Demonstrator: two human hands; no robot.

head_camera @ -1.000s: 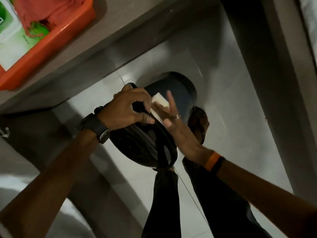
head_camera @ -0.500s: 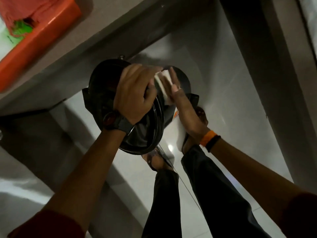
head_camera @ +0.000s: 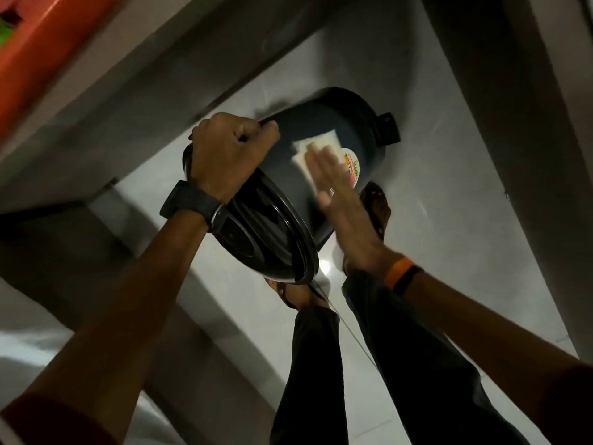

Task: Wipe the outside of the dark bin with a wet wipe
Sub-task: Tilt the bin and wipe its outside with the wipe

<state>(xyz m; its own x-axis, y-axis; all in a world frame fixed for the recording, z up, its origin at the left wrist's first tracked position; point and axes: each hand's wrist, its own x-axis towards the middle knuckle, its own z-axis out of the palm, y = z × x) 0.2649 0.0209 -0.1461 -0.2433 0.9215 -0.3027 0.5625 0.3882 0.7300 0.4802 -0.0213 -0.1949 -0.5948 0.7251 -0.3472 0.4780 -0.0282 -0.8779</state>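
The dark round bin [head_camera: 308,136] is held up off the floor and tilted, its lidded top toward me and its base pointing away. My left hand [head_camera: 229,155] is closed over the rim at the bin's upper left. A white wet wipe [head_camera: 316,147] lies flat against the bin's side, next to a round coloured sticker [head_camera: 353,168]. My right hand [head_camera: 333,184] presses the wipe against the bin with flat fingers; the hand is blurred. A black pedal [head_camera: 386,128] sticks out near the bin's base.
A grey counter edge [head_camera: 160,75] runs diagonally above the bin, with an orange tray [head_camera: 35,49] on it at the top left. Below are my dark trouser legs [head_camera: 401,364], sandalled feet and pale floor tiles [head_camera: 449,203]. A grey wall stands at the right.
The bin has turned so its side and sticker face me. My left hand shifted to the rim's upper left. My right hand with the wipe slid along the side toward the sticker.
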